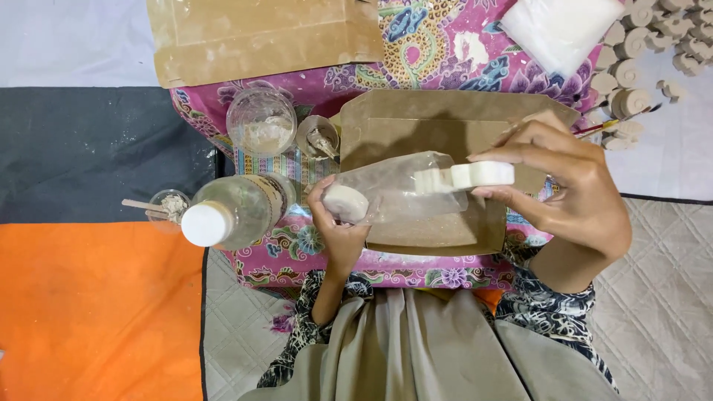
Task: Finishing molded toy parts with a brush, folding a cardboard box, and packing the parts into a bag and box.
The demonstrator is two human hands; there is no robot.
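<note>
My right hand is closed on a white moulded piece, a flat shape with a wavy edge, and my fingers pinch its outer end from above and below. The other end of the piece is inside the mouth of a clear plastic bag. My left hand holds the closed end of this bag, with the thumb and fingers narrow around it, and a round white piece sits there inside the plastic, against my fingertips.

Both hands are over a brown cardboard sheet that lies on the surface, which is covered with a pink flowered cloth. Just beside my left hand lies a clear bottle with a white cap, on its side. Behind it stand a clear cup with white residue and a smaller cup. To the far left, on the floor mat, is a little cup with a wooden stick.

At the far edge I see a second brown cardboard piece and a white foam sheet. To the right of it many small beige spiral castings lie close together, well apart from my hands.
</note>
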